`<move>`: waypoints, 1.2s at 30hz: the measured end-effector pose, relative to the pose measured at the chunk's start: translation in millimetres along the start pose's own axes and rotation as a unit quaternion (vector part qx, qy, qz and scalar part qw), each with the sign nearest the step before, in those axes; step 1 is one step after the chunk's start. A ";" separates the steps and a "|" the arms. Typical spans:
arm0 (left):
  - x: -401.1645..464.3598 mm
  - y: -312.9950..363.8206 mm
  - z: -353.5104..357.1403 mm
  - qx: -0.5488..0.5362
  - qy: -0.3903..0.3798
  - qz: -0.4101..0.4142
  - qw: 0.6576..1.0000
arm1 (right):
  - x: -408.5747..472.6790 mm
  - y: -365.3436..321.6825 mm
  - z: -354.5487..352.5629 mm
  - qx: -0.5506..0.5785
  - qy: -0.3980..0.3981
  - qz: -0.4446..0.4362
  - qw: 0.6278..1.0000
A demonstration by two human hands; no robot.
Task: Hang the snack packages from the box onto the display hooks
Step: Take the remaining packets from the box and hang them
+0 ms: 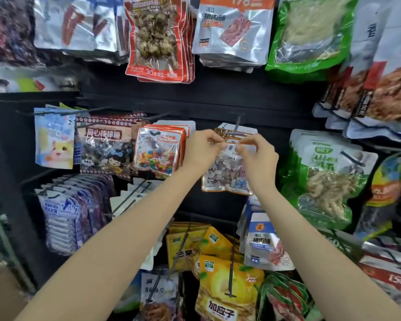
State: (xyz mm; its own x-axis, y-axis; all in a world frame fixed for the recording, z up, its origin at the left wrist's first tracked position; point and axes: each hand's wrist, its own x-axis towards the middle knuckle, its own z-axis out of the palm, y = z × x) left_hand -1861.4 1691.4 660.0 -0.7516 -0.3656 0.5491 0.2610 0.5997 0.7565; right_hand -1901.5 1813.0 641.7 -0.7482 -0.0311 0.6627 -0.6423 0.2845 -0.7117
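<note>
From the head camera, both bare hands are raised to the top edge of a clear, orange-trimmed snack packet of brown and pale pieces. The left hand pinches its top left corner in a narrow grip; the right hand pinches the top right the same way. Just above and between the two grips a dark metal display hook juts out, with the packet's top at it among orange-edged packets already hanging there. Just left of the left grip hangs a clear orange-rimmed packet of coloured candies. Right of the right grip hang green packets of pale shredded snack. Below the grips hang yellow fruit packets.
</note>
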 end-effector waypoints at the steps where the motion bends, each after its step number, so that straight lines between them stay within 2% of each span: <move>1: 2.8 0.2 1.9 0.030 0.004 0.012 0.999 | 1.7 1.0 0.0 -0.037 -0.003 -0.027 0.999; 4: 11.1 -2.8 7.7 0.137 0.013 0.053 0.989 | 6.0 6.6 1.5 -0.169 -0.014 -0.099 0.981; 6: 13.1 -5.4 10.9 0.216 0.016 0.078 0.973 | 7.7 10.1 3.4 -0.251 0.008 -0.136 0.958; 9: 13.1 -8.3 13.1 0.262 0.028 0.117 0.957 | 5.6 13.4 7.7 -0.356 0.055 -0.185 0.914; 11: 12.9 -9.9 14.4 0.278 0.011 0.134 0.951 | 1.1 16.0 10.3 -0.384 0.046 -0.216 0.897; 18: 4.5 -12.6 0.2 0.263 -0.006 0.144 0.954 | -18.8 16.7 14.8 -0.347 -0.029 -0.200 0.916; 24: -10.7 -28.7 -55.8 0.355 0.017 0.157 0.921 | -51.3 -7.1 49.0 -0.258 -0.119 -0.183 0.941; 27: -29.7 -55.1 -107.9 0.351 -0.001 0.114 0.929 | -71.4 -39.0 85.8 -0.189 -0.193 -0.193 0.943; 30: -56.9 -91.7 -174.5 0.339 -0.017 0.030 0.940 | -95.0 -74.8 138.7 -0.121 -0.286 -0.181 0.933; 36: -130.0 -192.1 -326.3 0.341 -0.047 -0.196 0.918 | -181.9 -142.7 275.8 -0.068 -0.478 -0.133 0.866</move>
State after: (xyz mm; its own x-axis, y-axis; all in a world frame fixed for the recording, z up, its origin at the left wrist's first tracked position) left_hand -1616.1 1391.4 559.2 -0.7645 -0.6040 0.2254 -0.4561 0.7539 0.4729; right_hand -1719.7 1513.8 558.5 -0.4150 -0.8729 0.2567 -0.8357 0.2541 -0.4868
